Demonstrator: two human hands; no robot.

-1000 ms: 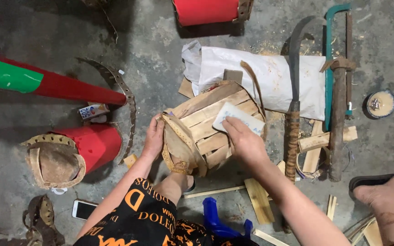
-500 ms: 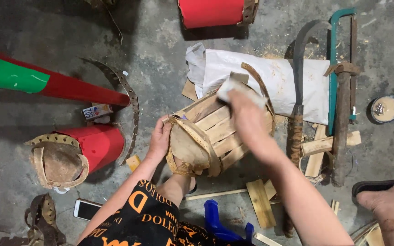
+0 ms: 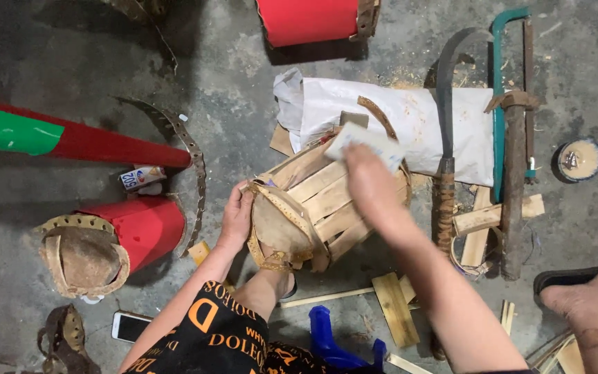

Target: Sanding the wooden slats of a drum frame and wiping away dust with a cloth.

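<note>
The right hand (image 3: 375, 183) presses a pale sanding pad (image 3: 365, 142) against the far end of the wooden drum shell (image 3: 327, 201). The fingers are curled flat over the pad and grip it. One second ago the pad sat over the middle of the staves; half a second ago it was near the upper rim; now it lies at the far edge, close to the white sack (image 3: 410, 121). The stroke has therefore run the length of the staves away from the body, so judging by position, one pass along this face is at its end.

The left hand (image 3: 237, 218) is closed on the near rim of the shell, fingers wrapped over the hide-covered end (image 3: 278, 228), holding it steady. Its position matches the earlier frames. The shell itself has turned slightly: the hide end now faces more toward the camera than before.

The shell rests on the concrete floor (image 3: 70, 62) over the person's bare foot (image 3: 275, 284). A curved blade with a wrapped handle (image 3: 444, 173) and a green-framed saw (image 3: 500, 104) lie to the right, unmoved. A finished red drum (image 3: 126, 232) lies to the left.
</note>
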